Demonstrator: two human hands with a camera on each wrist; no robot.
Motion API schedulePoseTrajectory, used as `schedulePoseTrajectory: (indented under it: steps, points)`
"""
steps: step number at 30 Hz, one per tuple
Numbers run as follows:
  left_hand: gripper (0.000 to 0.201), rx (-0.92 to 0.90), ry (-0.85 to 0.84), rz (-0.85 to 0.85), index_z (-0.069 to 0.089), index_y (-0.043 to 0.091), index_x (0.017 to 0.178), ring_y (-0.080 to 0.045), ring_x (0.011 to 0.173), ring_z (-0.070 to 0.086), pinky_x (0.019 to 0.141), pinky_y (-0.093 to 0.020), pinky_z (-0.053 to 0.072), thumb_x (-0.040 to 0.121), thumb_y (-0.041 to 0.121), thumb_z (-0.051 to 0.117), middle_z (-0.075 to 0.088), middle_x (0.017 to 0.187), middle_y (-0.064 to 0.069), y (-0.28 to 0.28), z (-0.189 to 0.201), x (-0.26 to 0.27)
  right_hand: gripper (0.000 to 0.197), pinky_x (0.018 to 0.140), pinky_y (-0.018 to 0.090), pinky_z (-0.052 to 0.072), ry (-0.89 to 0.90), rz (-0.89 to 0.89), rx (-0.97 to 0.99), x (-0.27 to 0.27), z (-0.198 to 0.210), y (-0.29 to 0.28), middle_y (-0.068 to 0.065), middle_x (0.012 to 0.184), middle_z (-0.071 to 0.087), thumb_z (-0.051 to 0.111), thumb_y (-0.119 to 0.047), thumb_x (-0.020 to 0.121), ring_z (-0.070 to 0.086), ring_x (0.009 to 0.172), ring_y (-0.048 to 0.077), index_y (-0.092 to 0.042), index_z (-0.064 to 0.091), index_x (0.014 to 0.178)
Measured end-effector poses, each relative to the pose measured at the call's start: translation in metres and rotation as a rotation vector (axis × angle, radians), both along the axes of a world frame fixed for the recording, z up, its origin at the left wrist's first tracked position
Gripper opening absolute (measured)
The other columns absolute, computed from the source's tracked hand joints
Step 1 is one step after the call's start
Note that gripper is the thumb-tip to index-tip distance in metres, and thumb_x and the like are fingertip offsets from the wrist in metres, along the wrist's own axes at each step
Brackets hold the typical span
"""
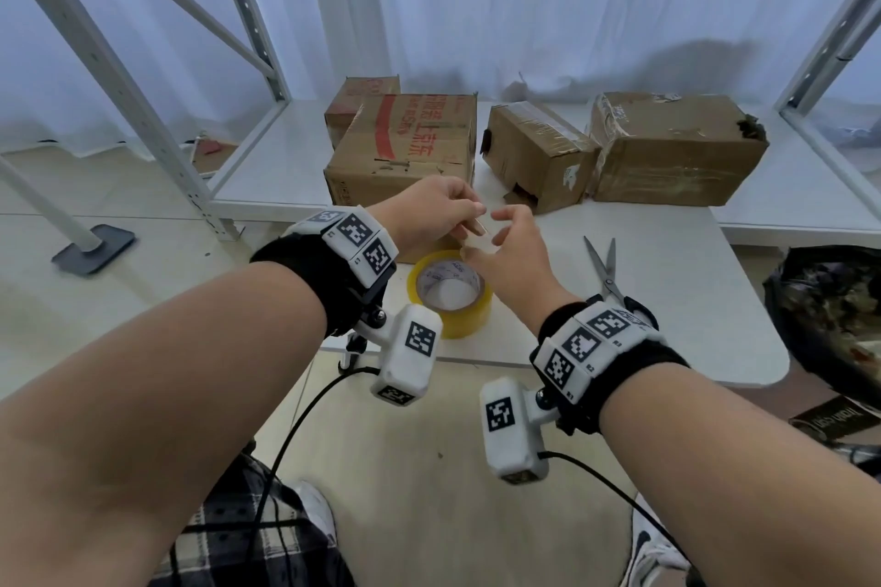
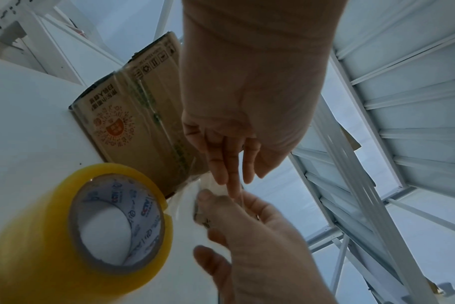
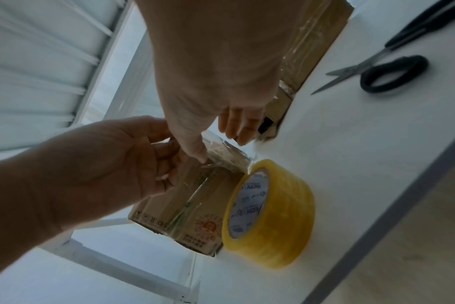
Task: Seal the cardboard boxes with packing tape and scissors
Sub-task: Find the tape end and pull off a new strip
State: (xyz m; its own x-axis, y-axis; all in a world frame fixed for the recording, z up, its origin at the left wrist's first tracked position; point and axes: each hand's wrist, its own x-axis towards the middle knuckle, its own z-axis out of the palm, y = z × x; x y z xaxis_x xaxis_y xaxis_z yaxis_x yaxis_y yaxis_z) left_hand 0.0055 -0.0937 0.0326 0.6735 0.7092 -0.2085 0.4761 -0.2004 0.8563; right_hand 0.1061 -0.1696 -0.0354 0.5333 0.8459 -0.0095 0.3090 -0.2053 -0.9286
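Note:
A yellow packing tape roll (image 1: 450,296) (image 2: 78,232) (image 3: 270,216) lies flat near the white table's front edge. Just above it, my left hand (image 1: 469,215) (image 2: 229,176) and right hand (image 1: 481,236) (image 3: 216,144) meet, and both pinch a short crinkled strip of clear tape (image 1: 476,229) (image 2: 213,185) (image 3: 226,154). The strip seems to run down to the roll. Behind the hands stands a cardboard box with red print (image 1: 405,148) (image 2: 133,127) (image 3: 185,205). Black-handled scissors (image 1: 605,272) (image 3: 377,70) lie half spread on the table to my right, untouched.
More cardboard boxes stand at the back: one behind the printed box (image 1: 362,95), a taped one in the middle (image 1: 538,153), a torn one on the right (image 1: 677,148). White metal shelf posts (image 1: 119,86) flank the table (image 1: 667,324). A dark bag (image 1: 829,315) sits beyond its right edge.

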Motion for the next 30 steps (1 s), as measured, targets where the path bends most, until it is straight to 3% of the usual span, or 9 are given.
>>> schedulePoseTrajectory:
  steps: [2,3,5,7,13,16,21,27,30]
  points:
    - [0.008,-0.015,-0.004,0.025,0.057,0.011,0.092,-0.018,0.08,0.064,0.081,-0.026,0.055,0.097,0.009,0.051,0.069,0.097,-0.016,-0.002,-0.002,-0.001,0.049,0.074,0.031,0.048,0.271,-0.032,-0.021,-0.004,-0.006,-0.001,0.005,0.094,0.049,0.07,-0.012,0.082,0.053,0.08,0.016,-0.017,0.041,0.121]
    - [0.008,-0.015,-0.008,0.041,0.057,0.009,0.093,-0.015,0.075,0.063,0.074,-0.021,0.055,0.097,0.007,0.051,0.068,0.095,-0.015,-0.002,-0.003,-0.001,0.046,0.073,0.031,0.049,0.299,-0.043,-0.009,-0.005,-0.01,-0.003,0.005,0.091,0.049,0.07,-0.012,0.082,0.053,0.075,0.015,-0.02,0.041,0.118]
    - [0.01,-0.024,-0.019,0.053,0.056,0.009,0.091,-0.009,0.068,0.062,0.065,-0.015,0.053,0.096,0.004,0.049,0.065,0.088,-0.011,-0.004,-0.004,-0.003,0.039,0.066,0.024,0.045,0.108,-0.033,0.045,-0.005,-0.013,-0.004,0.003,0.091,0.048,0.071,-0.014,0.082,0.048,0.072,0.011,-0.024,0.045,0.11]
    - [0.011,-0.039,-0.02,0.047,0.055,0.008,0.092,-0.006,0.067,0.064,0.067,-0.016,0.053,0.096,0.002,0.047,0.066,0.085,-0.009,-0.006,-0.005,-0.004,0.033,0.069,0.019,0.04,-0.147,-0.014,0.1,-0.004,-0.012,-0.005,-0.001,0.098,0.044,0.071,-0.015,0.082,0.045,0.078,0.01,-0.022,0.05,0.107]
    - [0.011,-0.087,-0.062,0.108,0.054,0.002,0.105,-0.003,0.059,0.065,0.063,-0.016,0.056,0.097,0.002,0.045,0.064,0.082,-0.008,-0.01,-0.002,-0.007,0.031,0.085,0.026,0.042,-0.538,0.057,0.129,-0.002,-0.014,-0.012,0.008,0.115,0.046,0.068,-0.011,0.085,0.049,0.108,0.023,-0.011,0.058,0.115]
    - [0.011,-0.105,-0.065,0.14,0.053,0.002,0.105,0.0,0.051,0.064,0.049,-0.012,0.048,0.098,0.003,0.045,0.063,0.081,-0.008,-0.014,0.001,-0.009,0.027,0.084,0.028,0.042,-0.592,0.06,0.136,-0.002,-0.013,-0.014,0.009,0.114,0.048,0.067,-0.013,0.086,0.049,0.108,0.025,-0.01,0.059,0.112]
    - [0.011,-0.118,-0.044,0.192,0.054,0.004,0.106,0.0,0.049,0.063,0.044,-0.011,0.044,0.097,0.006,0.047,0.065,0.081,-0.007,-0.012,0.001,-0.012,0.017,0.078,0.029,0.043,-0.637,0.036,0.206,-0.002,-0.011,-0.013,0.012,0.106,0.053,0.066,-0.014,0.088,0.052,0.1,0.028,-0.006,0.063,0.103]
    - [0.014,-0.107,0.019,0.193,0.056,0.008,0.108,-0.008,0.062,0.063,0.061,-0.02,0.047,0.096,0.013,0.05,0.069,0.079,-0.004,-0.006,-0.002,-0.014,0.008,0.067,0.027,0.038,-0.753,0.042,0.28,-0.002,-0.011,-0.014,0.012,0.09,0.055,0.071,-0.012,0.083,0.054,0.086,0.028,-0.006,0.068,0.087]
    - [0.01,-0.091,0.05,0.173,0.054,0.008,0.105,-0.007,0.061,0.063,0.057,-0.018,0.047,0.098,0.011,0.048,0.069,0.08,-0.004,-0.006,-0.001,-0.015,0.007,0.067,0.028,0.039,-0.718,0.048,0.285,0.0,-0.011,-0.014,0.008,0.085,0.052,0.072,-0.014,0.082,0.049,0.083,0.022,-0.008,0.069,0.085]
